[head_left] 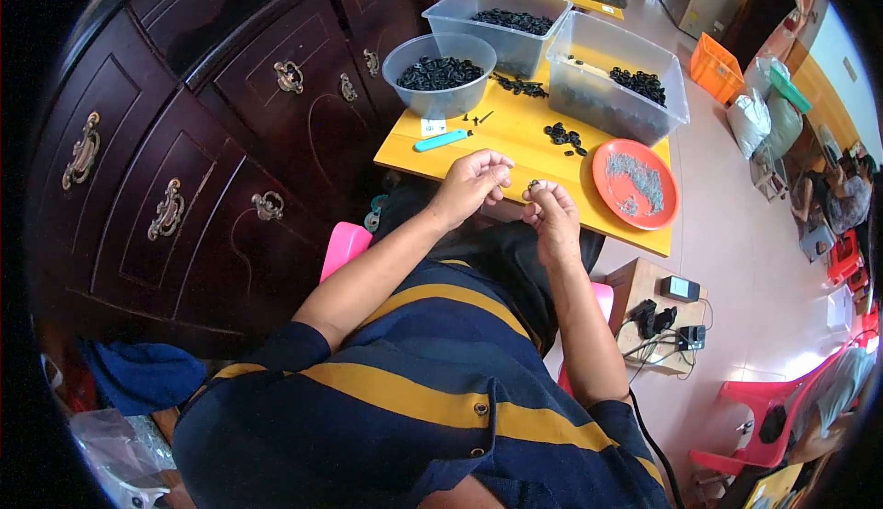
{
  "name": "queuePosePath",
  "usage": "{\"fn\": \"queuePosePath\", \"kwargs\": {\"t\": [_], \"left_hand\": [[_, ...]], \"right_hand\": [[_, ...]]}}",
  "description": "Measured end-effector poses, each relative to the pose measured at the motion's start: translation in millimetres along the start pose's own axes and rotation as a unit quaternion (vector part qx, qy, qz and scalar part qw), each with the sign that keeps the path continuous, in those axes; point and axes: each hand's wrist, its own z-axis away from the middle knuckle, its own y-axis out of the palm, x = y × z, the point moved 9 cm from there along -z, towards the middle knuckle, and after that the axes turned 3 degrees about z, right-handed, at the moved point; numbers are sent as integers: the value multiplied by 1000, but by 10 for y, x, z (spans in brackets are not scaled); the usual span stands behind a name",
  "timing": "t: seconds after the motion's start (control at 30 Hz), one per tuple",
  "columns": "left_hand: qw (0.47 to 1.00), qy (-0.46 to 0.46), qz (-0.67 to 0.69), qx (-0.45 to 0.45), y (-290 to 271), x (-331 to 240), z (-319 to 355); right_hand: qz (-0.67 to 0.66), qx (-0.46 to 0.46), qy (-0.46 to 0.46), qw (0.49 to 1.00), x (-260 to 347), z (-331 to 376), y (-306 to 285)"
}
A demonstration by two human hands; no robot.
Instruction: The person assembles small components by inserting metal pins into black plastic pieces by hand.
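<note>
Both my hands meet over the near edge of a yellow table. My right hand [555,217] pinches a small dark ring-like part [534,183] between thumb and forefinger. Just left of it, my left hand [471,187] is closed with thumb and fingertips together; whatever they hold is too small to make out. An orange-red plate [599,198] holding many thin grey metal pins [635,178] lies to the right of my right hand. Beyond my hands is a loose pile of small black oval parts [563,134]. A turquoise-handled tool [441,140] rests beyond my left hand.
A round translucent tub [397,89] and two clear bins [441,23] [618,121] of black parts stand on the far side of the yellow table [405,152]. Dark wooden cabinets [230,169] line the left. Right of me, a wooden stool [635,279] carries black devices and cables.
</note>
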Motion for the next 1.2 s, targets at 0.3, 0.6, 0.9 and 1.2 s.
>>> {"fn": "queuePosePath", "kwargs": {"t": [0.3, 0.6, 0.9, 1.2], "left_hand": [[941, 164, -296, 22, 376, 89, -530], [868, 217, -445, 48, 878, 175, -1185], [862, 192, -469, -23, 726, 280, -1367], [851, 210, -481, -2, 578, 164, -1010]], "right_hand": [[-86, -41, 2, 995, -17, -13, -137], [-110, -115, -6, 987, 52, 16, -365], [-121, -102, -4, 987, 51, -9, -369], [-107, -88, 11, 990, -15, -18, -305]]}}
